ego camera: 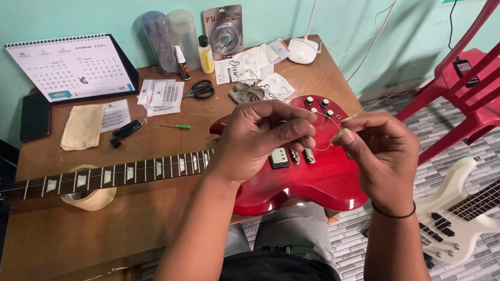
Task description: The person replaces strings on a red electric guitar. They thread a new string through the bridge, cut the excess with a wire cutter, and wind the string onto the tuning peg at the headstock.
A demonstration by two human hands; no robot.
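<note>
My left hand [256, 138] has its fingers curled, thumb and forefinger pinched shut on a thin guitar string [329, 125] that arcs across to my right hand [381, 155]. Right thumb and forefinger are pinched on the other end of the same string, the rest of the fingers loosely folded; a dark band sits on that wrist. The string hangs in a small loop between the two hands, just above the bridge end of the red electric guitar [307, 181].

The guitar lies flat, body at the near right corner of the wooden table [70, 241], partly overhanging toward my lap. Its neck [119, 174] runs left, resting on a roll of tape [89, 199], headstock out past the table's left edge. The knobs show just beyond my left knuckles.

Further back on the table: scissors [199, 90], a small green-handled screwdriver [176, 126], a black clip-like tool [126, 131], a yellowish cloth [83, 126], string packets [253, 66], two small bottles [193, 58], and a desk calendar [70, 67] against the green wall.

To the right of my right arm, a white bass guitar [459, 216] lies on the tiled floor, a red plastic chair [485, 71] behind it.
</note>
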